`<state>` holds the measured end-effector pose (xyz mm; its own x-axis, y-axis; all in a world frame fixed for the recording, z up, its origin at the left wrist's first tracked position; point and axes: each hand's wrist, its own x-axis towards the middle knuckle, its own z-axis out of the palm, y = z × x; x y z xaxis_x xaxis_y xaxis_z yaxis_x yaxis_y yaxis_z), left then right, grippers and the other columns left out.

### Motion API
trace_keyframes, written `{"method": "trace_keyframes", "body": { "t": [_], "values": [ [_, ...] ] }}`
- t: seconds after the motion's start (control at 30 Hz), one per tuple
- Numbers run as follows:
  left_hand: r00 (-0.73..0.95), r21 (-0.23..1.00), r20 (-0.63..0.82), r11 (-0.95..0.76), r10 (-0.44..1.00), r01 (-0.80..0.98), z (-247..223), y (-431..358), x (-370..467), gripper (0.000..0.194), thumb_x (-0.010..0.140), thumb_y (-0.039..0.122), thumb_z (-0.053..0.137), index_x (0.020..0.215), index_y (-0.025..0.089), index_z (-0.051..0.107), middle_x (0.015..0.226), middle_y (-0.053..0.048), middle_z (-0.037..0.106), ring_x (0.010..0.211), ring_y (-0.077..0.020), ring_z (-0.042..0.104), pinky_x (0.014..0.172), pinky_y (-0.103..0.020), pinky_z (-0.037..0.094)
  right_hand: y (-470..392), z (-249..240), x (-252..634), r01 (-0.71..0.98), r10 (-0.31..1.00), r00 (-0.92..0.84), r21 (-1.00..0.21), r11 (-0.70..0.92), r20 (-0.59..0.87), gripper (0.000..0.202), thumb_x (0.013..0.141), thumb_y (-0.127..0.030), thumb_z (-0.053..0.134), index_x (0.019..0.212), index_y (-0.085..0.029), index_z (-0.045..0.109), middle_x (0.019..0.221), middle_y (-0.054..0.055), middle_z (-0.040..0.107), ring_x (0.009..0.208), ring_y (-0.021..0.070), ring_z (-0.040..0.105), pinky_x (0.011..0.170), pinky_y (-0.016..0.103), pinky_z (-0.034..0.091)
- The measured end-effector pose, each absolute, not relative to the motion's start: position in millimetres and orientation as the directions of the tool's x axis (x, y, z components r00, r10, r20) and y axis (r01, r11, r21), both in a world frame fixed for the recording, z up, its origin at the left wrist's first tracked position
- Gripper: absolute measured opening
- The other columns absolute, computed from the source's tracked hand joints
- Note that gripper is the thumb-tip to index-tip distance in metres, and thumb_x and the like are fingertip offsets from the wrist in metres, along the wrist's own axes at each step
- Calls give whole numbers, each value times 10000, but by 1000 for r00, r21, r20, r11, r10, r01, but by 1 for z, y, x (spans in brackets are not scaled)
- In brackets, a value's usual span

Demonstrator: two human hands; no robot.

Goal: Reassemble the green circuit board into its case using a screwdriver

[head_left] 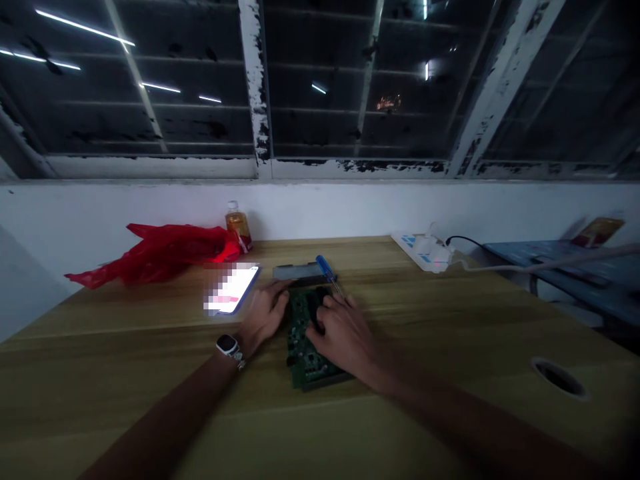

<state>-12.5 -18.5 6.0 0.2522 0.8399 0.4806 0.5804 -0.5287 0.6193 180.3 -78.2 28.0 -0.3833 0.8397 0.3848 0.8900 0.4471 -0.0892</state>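
Centrally, low in the frame: green circuit board [306, 347] lies flat on the wooden table [150, 400]. Left hand [264, 315] rests curled at its left edge; right hand [341, 331] lies on top, fingers bent over a black part, grip unclear. Judged light, stiff, fragile; best held by the edges. Beyond: blue-handled screwdriver [326, 271], lit phone [232, 289], red bag [160, 253].

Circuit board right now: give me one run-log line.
left hand: on circuit board left edge | right hand: resting on board top | screwdriver: lying behind board | phone: lit, left of board
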Motion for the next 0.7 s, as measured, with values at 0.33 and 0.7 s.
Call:
{"method": "trace_keyframes", "body": {
  "t": [0.33, 0.7],
  "values": [
    [150, 882, 382, -408, 912, 234, 15, -37, 6, 429, 957, 447, 476, 1281, 196, 602, 1315, -68, 646, 1203, -260, 592, 1041, -417, 467, -71, 38, 187, 803, 825, -288, -347, 484, 486, 235, 929, -269, 500, 709, -199, 540, 747, 40, 636, 727, 188, 581, 695, 324, 403],
    [543, 964, 209, -263, 813, 24, 31, -56, 17, 686, 824, 347, 719, 1447, 262, 446, 1376, -86, 596, 1298, -301, 526, 1094, -506, 429, -67, 25, 209, 467, 771, -288, -619, 631, 568, 130, 986, -256, 437, 1079, -218, 520, 994, 74, 698, 884, 206, 676, 779, 324, 506]
  ]
}}
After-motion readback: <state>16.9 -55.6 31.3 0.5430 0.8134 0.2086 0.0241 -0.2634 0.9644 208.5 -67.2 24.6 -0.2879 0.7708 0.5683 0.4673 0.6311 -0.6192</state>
